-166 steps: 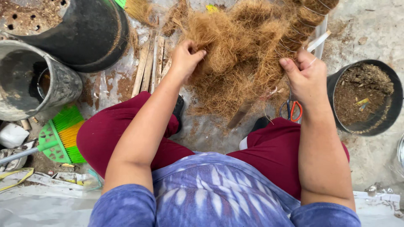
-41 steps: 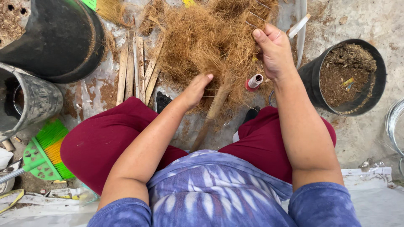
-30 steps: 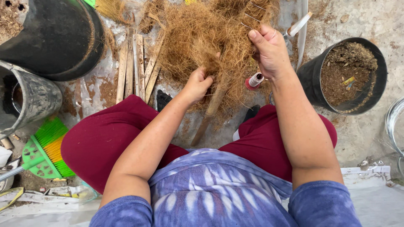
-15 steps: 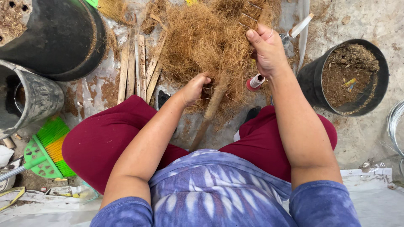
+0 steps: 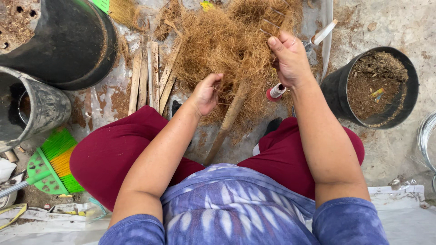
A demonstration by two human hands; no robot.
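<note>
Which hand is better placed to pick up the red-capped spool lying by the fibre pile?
Right, probably. The right hand sits just above the spool, while the left hand is farther over, pinching the coconut fibre beside the wooden stick.

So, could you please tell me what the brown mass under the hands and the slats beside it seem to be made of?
The mass looks like coconut fibre or similar plant fibre: dry, wiry, tangled tan strands with a matt finish. The slats look like split wood or bamboo: pale, flat, rough strips with lengthwise grain, unpainted. The left hand and right hand both grip strands.
</note>
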